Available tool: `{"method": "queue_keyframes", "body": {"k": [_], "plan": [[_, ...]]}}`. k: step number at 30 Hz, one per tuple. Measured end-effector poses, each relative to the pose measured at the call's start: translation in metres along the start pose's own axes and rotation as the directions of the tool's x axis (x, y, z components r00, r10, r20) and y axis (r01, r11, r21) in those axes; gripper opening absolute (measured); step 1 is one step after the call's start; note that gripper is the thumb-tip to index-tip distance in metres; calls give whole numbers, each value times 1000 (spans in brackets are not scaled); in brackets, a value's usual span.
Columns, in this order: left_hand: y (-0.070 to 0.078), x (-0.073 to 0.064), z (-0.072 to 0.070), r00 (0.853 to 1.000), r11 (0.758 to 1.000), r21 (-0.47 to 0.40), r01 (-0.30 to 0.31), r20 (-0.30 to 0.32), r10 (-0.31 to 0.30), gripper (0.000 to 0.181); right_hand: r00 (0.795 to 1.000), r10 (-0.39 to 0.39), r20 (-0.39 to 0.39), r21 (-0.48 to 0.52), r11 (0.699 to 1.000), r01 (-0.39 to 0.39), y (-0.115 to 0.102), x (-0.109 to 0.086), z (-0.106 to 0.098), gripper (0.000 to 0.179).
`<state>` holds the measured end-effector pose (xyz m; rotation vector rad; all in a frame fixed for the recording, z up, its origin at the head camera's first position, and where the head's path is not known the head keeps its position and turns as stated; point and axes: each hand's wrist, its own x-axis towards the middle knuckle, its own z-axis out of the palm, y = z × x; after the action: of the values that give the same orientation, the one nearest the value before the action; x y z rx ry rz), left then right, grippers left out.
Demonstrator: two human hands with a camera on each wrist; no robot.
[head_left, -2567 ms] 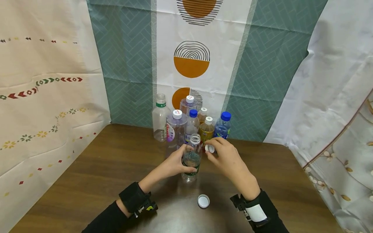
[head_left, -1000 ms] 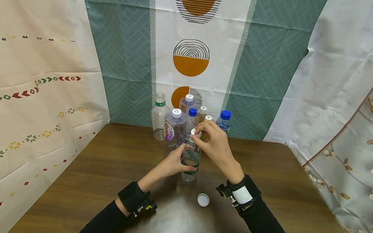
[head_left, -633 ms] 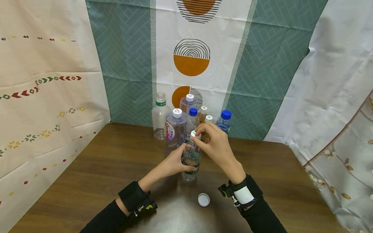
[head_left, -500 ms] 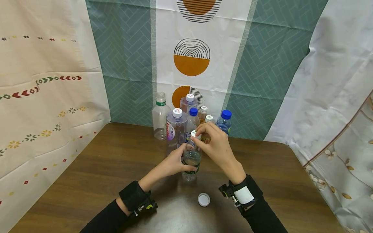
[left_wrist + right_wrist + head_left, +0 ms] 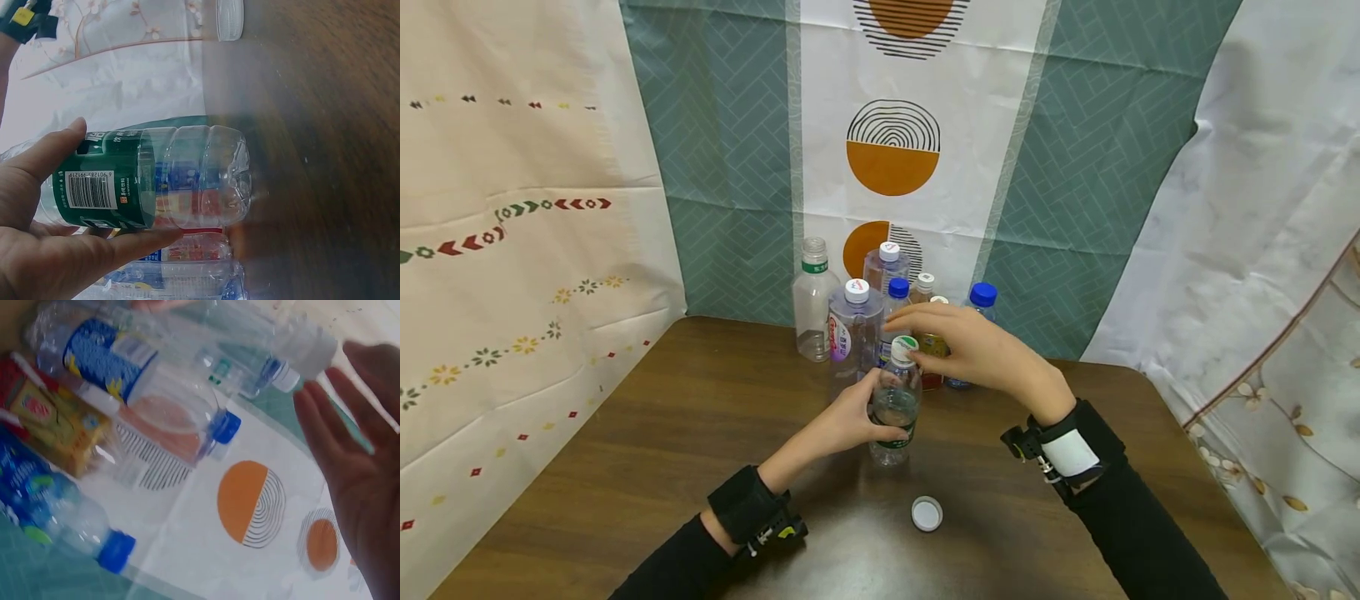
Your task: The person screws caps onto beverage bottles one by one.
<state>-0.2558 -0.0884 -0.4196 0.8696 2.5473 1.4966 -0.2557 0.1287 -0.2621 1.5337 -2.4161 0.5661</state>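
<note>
My left hand (image 5: 853, 421) grips a clear water bottle (image 5: 895, 407) upright on the table, thumb across its green label (image 5: 131, 181). A barcode shows on that label in the left wrist view. On the bottle's neck sits a white cap (image 5: 904, 348) with a green mark on top. My right hand (image 5: 981, 346) is just beside and over this cap, fingers extended and thumb near the cap's side. In the right wrist view its fingers (image 5: 319, 419) are spread close to the blurred cap, holding nothing.
A loose white cap (image 5: 927, 513) lies hollow side up on the table (image 5: 737, 383). Behind the held bottle stand several others: an uncapped clear bottle (image 5: 812, 304), a large white-capped one (image 5: 856, 333), yellow-labelled ones (image 5: 934, 346) and blue-capped ones (image 5: 112, 375). A patterned cloth (image 5: 730, 167) hangs behind.
My right hand brought a white cap onto the bottle's neck and pinched it there. Now its fingers have lifted off and opened, the wrist swinging to the right. My left hand stays on the bottle.
</note>
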Motion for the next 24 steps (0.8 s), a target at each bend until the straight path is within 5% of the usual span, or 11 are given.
{"method": "queue_keyframes", "body": {"k": [5, 9, 17, 24], "plan": [[0, 0, 0, 1000, 1000, 1, 4, 4, -4, 71, 976, -10, 219, 29, 1000, 4, 1, 9, -13, 41], [1, 0, 0, 1000, 1000, 1, 0, -1, 0, 71, 956, -17, 291, 28, 1000, 9, 4, 14, -14, 38], [1, -1, -1, 1000, 1000, 3, 3, 2, -3, 71, 970, 10, 242, -77, 997, 9, 0, 21, -7, 29], [2, -2, -1, 1000, 1000, 3, 10, -1, -10, 71, 975, 150, 165, -212, 971, -113, -14, 29, 1, 28]]}}
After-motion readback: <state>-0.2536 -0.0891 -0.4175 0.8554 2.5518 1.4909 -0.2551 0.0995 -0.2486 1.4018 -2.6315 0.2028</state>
